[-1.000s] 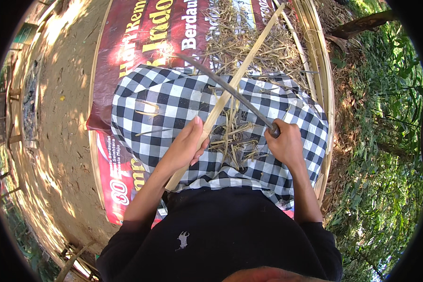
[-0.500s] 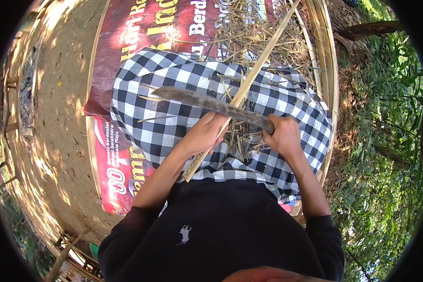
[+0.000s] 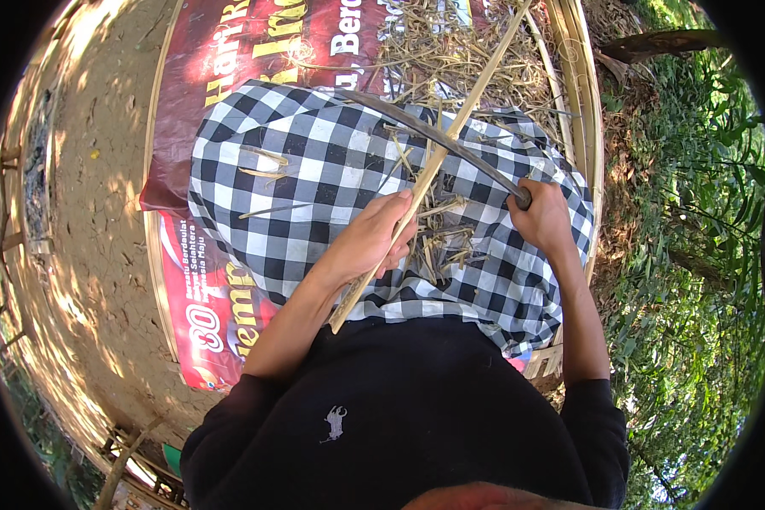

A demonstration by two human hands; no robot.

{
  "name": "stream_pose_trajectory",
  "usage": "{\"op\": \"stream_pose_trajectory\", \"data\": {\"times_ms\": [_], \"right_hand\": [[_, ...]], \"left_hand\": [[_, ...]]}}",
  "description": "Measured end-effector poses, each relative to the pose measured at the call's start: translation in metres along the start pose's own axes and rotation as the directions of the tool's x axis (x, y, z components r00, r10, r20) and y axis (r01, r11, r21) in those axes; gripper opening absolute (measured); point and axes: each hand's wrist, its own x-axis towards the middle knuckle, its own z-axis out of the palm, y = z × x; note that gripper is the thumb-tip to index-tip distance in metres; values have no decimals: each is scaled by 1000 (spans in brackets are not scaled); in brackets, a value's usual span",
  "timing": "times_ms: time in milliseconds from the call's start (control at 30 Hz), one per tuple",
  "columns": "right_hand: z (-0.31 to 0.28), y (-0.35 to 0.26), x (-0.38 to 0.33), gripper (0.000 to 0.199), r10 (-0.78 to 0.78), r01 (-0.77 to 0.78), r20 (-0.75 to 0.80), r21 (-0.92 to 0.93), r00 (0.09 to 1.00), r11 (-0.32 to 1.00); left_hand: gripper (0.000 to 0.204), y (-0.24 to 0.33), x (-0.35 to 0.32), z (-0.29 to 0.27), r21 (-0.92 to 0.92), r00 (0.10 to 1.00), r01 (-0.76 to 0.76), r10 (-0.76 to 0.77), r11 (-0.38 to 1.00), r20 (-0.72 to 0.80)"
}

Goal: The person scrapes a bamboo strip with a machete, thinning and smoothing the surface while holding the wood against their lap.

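Observation:
A long, pale bamboo strip slants from my waist up to the far right. My left hand is wrapped round it near its lower end. In my right hand is the dark handle of a machete, whose curved blade reaches up and left across the strip, beyond my left hand. The blade is seen nearly edge-on where it crosses; whether it touches the strip is hard to tell. Under both hands, a black-and-white checked cloth covers my lap, with bamboo shavings gathered in its middle.
Beyond my lap lies a red printed banner over a bamboo platform, with a heap of shavings on it. Bamboo poles edge the platform at right. Bare earth is at left, green plants at right.
My right hand has moved farther out to the right and slightly up with the machete. The blade has slid up along the strip and turned edge-on. My left hand keeps its hold.

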Motion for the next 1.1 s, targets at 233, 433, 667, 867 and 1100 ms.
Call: {"op": "stream_pose_trajectory", "data": {"times_ms": [233,433,667,867,1100], "right_hand": [[-3,-19,-17,19,-262,268,85,-70,961,961],[0,-16,-15,20,-260,255,-37,-108,965,961],[2,4,11,19,-33,12,-118,-170,992,985],[-14,-26,-11,21,-5,8,43,-73,999,997],[-16,25,23,17,221,-238,-135,-126,966,963]], "left_hand": [[32,8,-6,-3,-102,1000,9,-10,995,-5],[30,19,0,-15,-142,998,61,-58,988,26],[39,-8,-11,14,31,999,50,-49,998,-18],[38,-6,-10,10,-72,998,63,-65,995,-15],[36,-2,-22,11,41,998,62,-61,997,-27]]}}
